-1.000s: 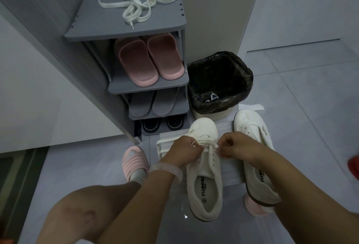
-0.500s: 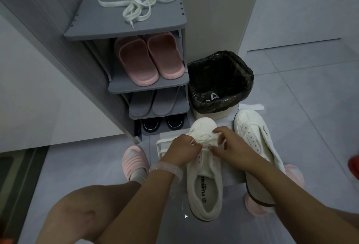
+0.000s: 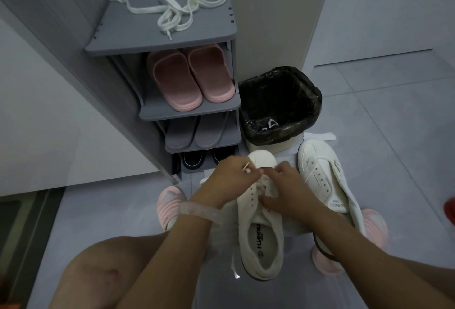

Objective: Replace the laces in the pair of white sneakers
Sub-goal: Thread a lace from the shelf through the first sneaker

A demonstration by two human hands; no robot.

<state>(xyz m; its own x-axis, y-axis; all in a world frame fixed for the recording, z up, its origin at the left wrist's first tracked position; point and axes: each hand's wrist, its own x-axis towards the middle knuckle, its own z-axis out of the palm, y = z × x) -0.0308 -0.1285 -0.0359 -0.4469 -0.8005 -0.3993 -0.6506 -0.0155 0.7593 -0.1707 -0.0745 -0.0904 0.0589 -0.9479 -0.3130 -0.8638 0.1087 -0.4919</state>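
On the floor in front of the crouching person stands the near sneaker (image 3: 261,222), and both hands work at its front eyelets, where a lace (image 3: 264,187) is bunched. The left hand (image 3: 234,175) has its fingers curled and pinches a lace end with a stiff tip that sticks up between them; the right hand (image 3: 285,185) presses on the tongue with fingers curled, and I cannot tell if it grips the lace. A lace is light, soft and floppy, so I judge it best to take it at the hard tip for pushing through a hole, while the shoe, light and rather stiff, wants holding by its side. The second sneaker (image 3: 325,180) lies just to the right with bare eyelets, so I count two white sneakers. Another loose lace (image 3: 182,11) lies tangled on top of the grey shoe rack (image 3: 138,35). In the rack I count one pair of pink slippers (image 3: 189,77), one grey pair and one dark pair. One bin (image 3: 280,107) with a black bag stands beside the rack.
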